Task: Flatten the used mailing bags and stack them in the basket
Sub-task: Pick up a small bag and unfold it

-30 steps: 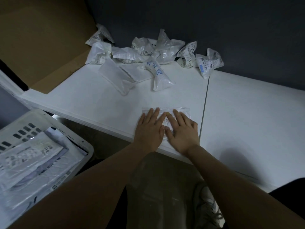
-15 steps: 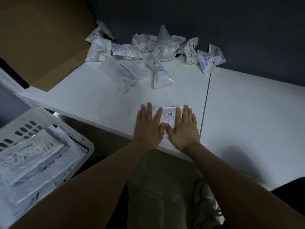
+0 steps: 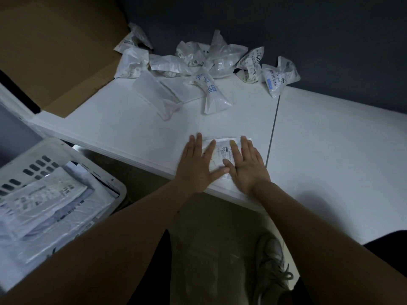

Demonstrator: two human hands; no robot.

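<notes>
A small white mailing bag (image 3: 221, 154) with a printed label lies flat near the table's front edge. My left hand (image 3: 197, 166) presses its left side with straight fingers, and my right hand (image 3: 247, 165) presses its right side the same way. The thumbs nearly meet over the bag's lower middle. A pile of crumpled mailing bags (image 3: 207, 62) sits at the back of the white table (image 3: 110, 119). Low on the left stands a white basket (image 3: 114, 186) holding several flattened bags (image 3: 44, 201).
A brown cardboard sheet (image 3: 57, 47) leans at the back left. A dark wall runs behind the table. A seam (image 3: 273, 126) splits the tabletop just right of my hands. Below the table edge I see my legs and a grey shoe (image 3: 272, 267).
My hands have slid apart across the bag, left hand leftward and right hand rightward, uncovering the label in the middle. The bag lies flatter.
</notes>
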